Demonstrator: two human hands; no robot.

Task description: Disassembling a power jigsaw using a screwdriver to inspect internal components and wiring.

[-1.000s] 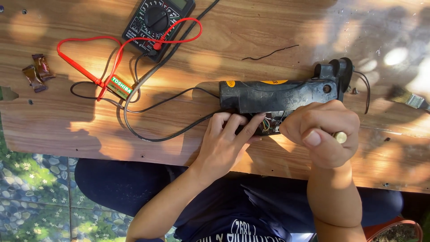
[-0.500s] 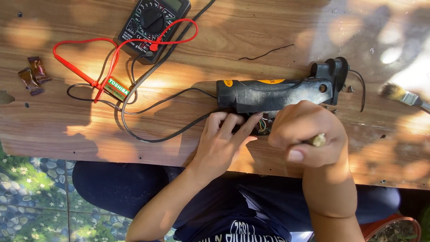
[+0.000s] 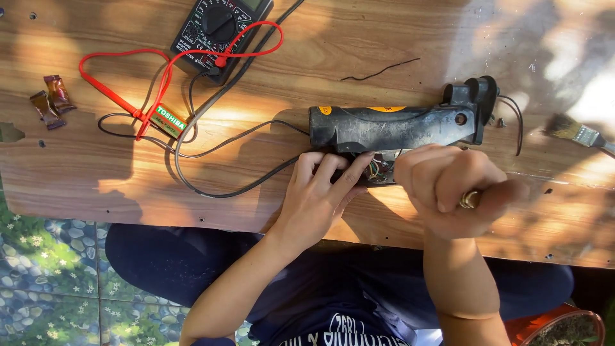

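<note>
A black power tool body (image 3: 394, 125) with yellow patches lies lengthwise on the wooden table (image 3: 410, 45). Coloured wires show inside its opened lower side (image 3: 379, 170). My left hand (image 3: 317, 198) rests flat against that lower edge, fingers spread on the casing. My right hand (image 3: 451, 189) is curled into a fist around a tool with a yellowish handle end (image 3: 469, 199), its tip hidden at the opened part.
A black multimeter (image 3: 221, 29) with red leads (image 3: 122, 83) and black leads lies at the back left, next to a small green battery (image 3: 170, 120). Two brown wrapped sweets (image 3: 51, 99) lie far left. A paintbrush (image 3: 576, 133) lies at the right edge, loose screws (image 3: 496, 120) near the tool.
My right fist has turned on the handle, shifting its yellowish end from the thumb side toward the lower right. My left hand has stayed pressed on the casing.
</note>
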